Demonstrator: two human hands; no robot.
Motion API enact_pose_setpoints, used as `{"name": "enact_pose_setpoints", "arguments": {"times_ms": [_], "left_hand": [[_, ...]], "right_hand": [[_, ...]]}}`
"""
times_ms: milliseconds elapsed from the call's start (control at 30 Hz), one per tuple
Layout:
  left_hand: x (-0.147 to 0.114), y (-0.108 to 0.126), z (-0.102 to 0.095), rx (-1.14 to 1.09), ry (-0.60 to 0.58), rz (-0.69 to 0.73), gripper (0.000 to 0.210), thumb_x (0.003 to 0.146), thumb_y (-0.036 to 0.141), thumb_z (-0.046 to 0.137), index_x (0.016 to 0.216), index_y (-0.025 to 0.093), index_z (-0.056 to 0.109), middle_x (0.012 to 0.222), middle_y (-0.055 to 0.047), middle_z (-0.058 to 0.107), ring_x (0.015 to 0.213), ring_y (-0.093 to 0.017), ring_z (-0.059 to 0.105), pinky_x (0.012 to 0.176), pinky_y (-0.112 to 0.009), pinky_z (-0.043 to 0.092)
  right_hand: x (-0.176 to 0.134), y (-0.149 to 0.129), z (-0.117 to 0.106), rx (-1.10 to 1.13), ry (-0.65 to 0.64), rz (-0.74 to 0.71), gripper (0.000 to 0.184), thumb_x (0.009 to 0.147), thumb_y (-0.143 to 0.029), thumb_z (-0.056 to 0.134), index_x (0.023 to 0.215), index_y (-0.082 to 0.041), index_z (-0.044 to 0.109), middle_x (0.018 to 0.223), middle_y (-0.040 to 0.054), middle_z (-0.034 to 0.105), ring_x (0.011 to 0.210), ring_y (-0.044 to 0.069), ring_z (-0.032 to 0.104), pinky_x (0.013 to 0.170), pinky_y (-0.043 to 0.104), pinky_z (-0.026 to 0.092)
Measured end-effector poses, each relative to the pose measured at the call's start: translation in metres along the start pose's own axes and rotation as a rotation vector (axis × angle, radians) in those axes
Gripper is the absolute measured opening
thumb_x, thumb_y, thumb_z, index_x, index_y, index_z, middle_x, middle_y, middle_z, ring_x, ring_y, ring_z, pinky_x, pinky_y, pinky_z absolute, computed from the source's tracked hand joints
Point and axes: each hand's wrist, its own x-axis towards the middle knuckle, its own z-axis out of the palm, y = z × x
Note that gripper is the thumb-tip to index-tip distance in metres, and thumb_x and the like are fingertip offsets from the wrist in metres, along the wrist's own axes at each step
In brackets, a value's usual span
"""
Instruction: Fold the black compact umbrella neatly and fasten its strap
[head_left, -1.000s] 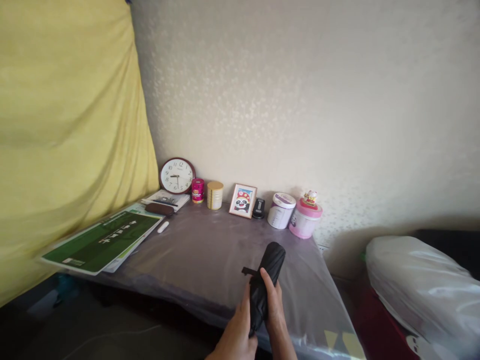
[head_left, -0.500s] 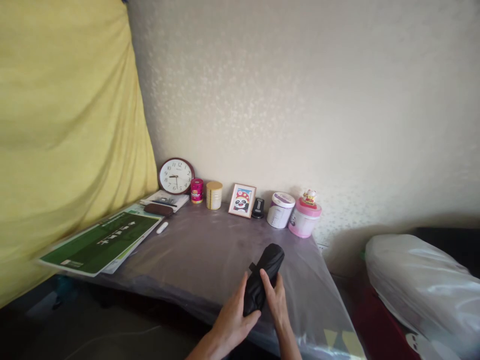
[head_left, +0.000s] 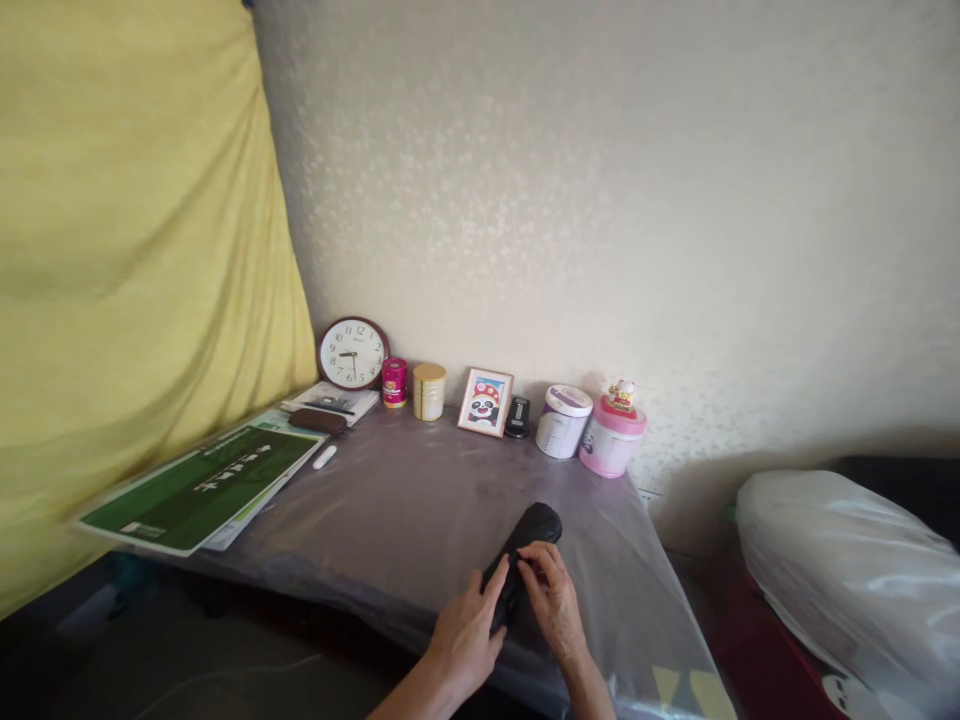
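Observation:
A black folded umbrella (head_left: 538, 524) is tilted above the front of the table, its far end pointing away and to the right. My left hand (head_left: 466, 625) grips its near part from the left, thumb below and fingers along the top. On the other side, my right hand (head_left: 553, 598) has thumb and index finger pinched together at the middle of the umbrella. They seem to hold its small black strap, though the fingertips hide most of it.
Along the wall stand a round clock (head_left: 353, 353), a pink can (head_left: 394, 383), a yellow-lidded canister (head_left: 429, 392), a framed panda picture (head_left: 486, 402) and two tubs (head_left: 563, 424). A green board (head_left: 210, 485) lies left. Right of the table is a plastic-covered bundle (head_left: 840, 560).
My right hand has shifted from holding the umbrella's side to a pinch on top of it. The umbrella has turned slightly and dipped lower, and the strap that stuck out is now covered.

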Motion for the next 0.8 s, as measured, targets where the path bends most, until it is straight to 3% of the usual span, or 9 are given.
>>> {"name": "enact_pose_setpoints", "arguments": {"times_ms": [133,267,367,500,667,800], "left_hand": [[-0.001,0.0,0.0,0.026,-0.01,0.01,0.078,0.077,0.018,0.052,0.138,0.038,0.008,0.122,-0.009,0.047,0.093,-0.024,0.061,0.08,-0.034,0.047],[-0.002,0.0,0.0,0.053,-0.016,0.02,0.077,0.077,0.016,0.052,0.138,0.04,0.011,0.128,-0.011,0.044,0.095,-0.026,0.061,0.081,-0.036,0.047],[-0.001,0.002,0.001,0.077,-0.014,0.017,0.076,0.078,0.014,0.051,0.137,0.04,0.013,0.131,-0.013,0.042,0.095,-0.026,0.062,0.081,-0.038,0.047],[-0.002,0.004,0.002,0.108,-0.013,0.003,0.074,0.077,0.012,0.05,0.137,0.038,0.016,0.132,-0.016,0.039,0.092,-0.028,0.062,0.079,-0.04,0.047],[-0.005,0.004,0.006,0.116,-0.027,0.002,0.071,0.076,0.012,0.048,0.136,0.038,0.02,0.135,-0.014,0.037,0.09,-0.026,0.063,0.079,-0.038,0.047],[-0.006,0.003,0.007,0.102,-0.021,-0.017,0.07,0.075,0.014,0.047,0.138,0.027,0.02,0.135,-0.015,0.038,0.092,-0.025,0.061,0.08,-0.037,0.047]], "right_hand": [[-0.001,-0.003,-0.003,0.136,0.05,0.063,0.019,0.072,-0.041,0.064,0.075,-0.022,0.064,0.086,0.0042,0.062,0.082,0.019,0.057,0.073,0.027,0.047],[-0.006,-0.003,-0.01,0.273,0.065,0.206,0.025,0.066,-0.044,0.069,0.075,-0.021,0.063,0.076,0.0013,0.061,0.07,0.016,0.055,0.065,0.025,0.046],[-0.008,-0.007,-0.014,0.385,0.035,0.304,0.026,0.065,-0.042,0.071,0.077,-0.02,0.062,0.07,-0.0016,0.058,0.061,0.014,0.054,0.062,0.025,0.045],[-0.003,-0.016,-0.011,0.442,-0.03,0.291,0.024,0.066,-0.039,0.07,0.075,-0.019,0.062,0.068,-0.0027,0.057,0.063,0.013,0.054,0.064,0.024,0.044],[0.015,-0.016,-0.002,0.342,-0.129,0.314,0.02,0.067,-0.038,0.067,0.069,-0.019,0.06,0.058,-0.004,0.053,0.056,0.012,0.051,0.056,0.023,0.042],[0.029,-0.011,0.009,0.049,-0.145,0.234,0.003,0.062,-0.023,0.061,0.062,-0.021,0.061,0.061,-0.0026,0.054,0.049,0.012,0.048,0.049,0.025,0.04]]}}
